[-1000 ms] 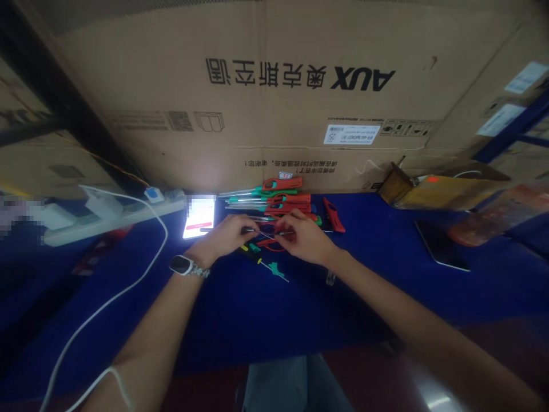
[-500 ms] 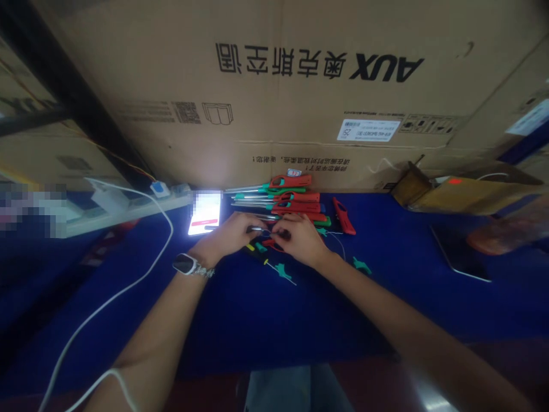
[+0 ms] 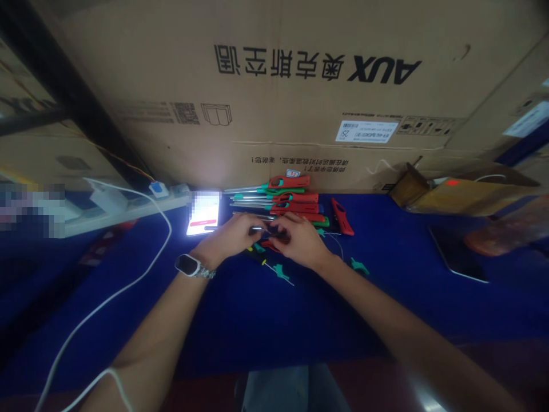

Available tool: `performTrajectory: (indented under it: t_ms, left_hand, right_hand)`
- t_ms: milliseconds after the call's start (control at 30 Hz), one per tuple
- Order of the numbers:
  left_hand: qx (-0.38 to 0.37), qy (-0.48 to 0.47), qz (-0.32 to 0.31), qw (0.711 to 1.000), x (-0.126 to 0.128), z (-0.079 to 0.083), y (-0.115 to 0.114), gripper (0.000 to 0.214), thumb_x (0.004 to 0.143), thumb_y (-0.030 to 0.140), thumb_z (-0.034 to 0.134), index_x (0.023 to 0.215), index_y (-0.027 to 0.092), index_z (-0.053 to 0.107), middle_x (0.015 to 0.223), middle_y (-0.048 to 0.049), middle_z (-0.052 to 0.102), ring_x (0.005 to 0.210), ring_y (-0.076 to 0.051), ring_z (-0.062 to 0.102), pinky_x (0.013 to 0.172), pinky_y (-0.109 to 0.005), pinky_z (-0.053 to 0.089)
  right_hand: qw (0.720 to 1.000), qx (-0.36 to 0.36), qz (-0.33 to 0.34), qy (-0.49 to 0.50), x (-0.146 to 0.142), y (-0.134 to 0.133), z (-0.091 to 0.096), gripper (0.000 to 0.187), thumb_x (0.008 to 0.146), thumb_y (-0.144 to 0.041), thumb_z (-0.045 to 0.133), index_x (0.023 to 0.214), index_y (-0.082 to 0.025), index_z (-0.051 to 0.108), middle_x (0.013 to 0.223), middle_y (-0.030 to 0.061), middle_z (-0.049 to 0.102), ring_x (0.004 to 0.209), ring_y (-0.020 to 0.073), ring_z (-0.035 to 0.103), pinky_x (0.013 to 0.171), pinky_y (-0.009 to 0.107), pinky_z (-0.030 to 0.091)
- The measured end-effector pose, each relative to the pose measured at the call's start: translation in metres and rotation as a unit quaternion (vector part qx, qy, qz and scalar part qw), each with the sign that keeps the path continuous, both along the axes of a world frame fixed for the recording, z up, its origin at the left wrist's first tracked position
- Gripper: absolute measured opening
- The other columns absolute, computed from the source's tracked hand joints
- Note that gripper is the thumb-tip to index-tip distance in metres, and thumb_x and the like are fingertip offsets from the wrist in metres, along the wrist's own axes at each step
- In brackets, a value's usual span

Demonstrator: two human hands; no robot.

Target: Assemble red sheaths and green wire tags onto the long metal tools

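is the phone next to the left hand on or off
On. The phone lies flat on the blue table, its screen glowing bright white beside the left hand.

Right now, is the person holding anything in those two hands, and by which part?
Both hands, left hand and right hand, meet on a thin metal rod with a dark end; the left pinches the shaft, the right covers the dark end. The exact grip cannot be told.
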State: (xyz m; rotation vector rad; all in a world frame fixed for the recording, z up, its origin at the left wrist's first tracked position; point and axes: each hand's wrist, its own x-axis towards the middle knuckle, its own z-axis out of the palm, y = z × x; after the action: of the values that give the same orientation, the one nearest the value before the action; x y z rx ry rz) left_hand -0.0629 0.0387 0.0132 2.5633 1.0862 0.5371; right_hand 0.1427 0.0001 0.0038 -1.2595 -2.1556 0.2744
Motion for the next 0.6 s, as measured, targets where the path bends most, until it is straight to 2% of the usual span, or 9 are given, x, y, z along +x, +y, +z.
performTrajectory:
  t_ms: [100,200,300,400,600]
  left_hand:
    - [0.005,-0.001,0.004,1.0,0.0025,0.0012,-0.0018,0.022,0.087,0.014,0.059,0.099,0.022,0.075,0.092,-0.0042,0.076,0.084,-0.021,0.068,0.081,-0.033,0.051]
    - [-0.008,-0.013,0.023,1.0,0.0041,0.0029,-0.0033,0.024,0.088,0.016,0.058,0.107,0.022,0.072,0.096,-0.0046,0.075,0.084,-0.02,0.068,0.079,-0.033,0.051]
    - [-0.026,-0.024,0.037,0.999,0.0043,0.0054,-0.0048,0.026,0.09,0.018,0.056,0.113,0.021,0.067,0.095,-0.0044,0.073,0.081,-0.019,0.067,0.074,-0.031,0.05]
    - [-0.015,-0.009,0.026,1.0,0.004,0.0079,-0.006,0.02,0.091,0.019,0.055,0.104,0.021,0.069,0.089,-0.0042,0.072,0.08,-0.019,0.065,0.074,-0.031,0.048]
    - [0.022,0.013,0.03,0.999,0.0031,0.0097,-0.0079,0.02,0.088,0.022,0.061,0.103,0.023,0.075,0.093,-0.0058,0.073,0.089,-0.022,0.065,0.084,-0.036,0.049]
  right_hand:
    - [0.997,0.036,-0.025,-0.064,-0.0078,0.0006,0.0026,0.013,0.082,-0.026,0.07,0.094,-0.02,0.07,0.099,0.007,0.068,0.089,0.0225,0.062,0.086,0.04,0.04]
    - [0.993,0.062,-0.031,-0.097,-0.0119,0.0025,0.0024,0.008,0.087,-0.022,0.065,0.091,-0.018,0.07,0.096,0.0086,0.072,0.098,0.0264,0.061,0.087,0.042,0.035]
    - [0.991,0.071,-0.026,-0.109,-0.0115,0.0029,0.0011,0.011,0.091,-0.02,0.06,0.093,-0.018,0.07,0.093,0.0075,0.074,0.096,0.0256,0.06,0.087,0.041,0.032]
    - [0.99,0.076,-0.025,-0.114,-0.0094,0.0009,0.0008,0.014,0.093,-0.019,0.057,0.095,-0.02,0.071,0.095,0.0058,0.074,0.096,0.0238,0.061,0.087,0.039,0.031]
    - [0.991,0.075,-0.033,-0.11,-0.0076,-0.0025,0.0005,0.015,0.094,-0.021,0.056,0.09,-0.021,0.07,0.094,0.0046,0.074,0.098,0.0227,0.062,0.088,0.038,0.031]
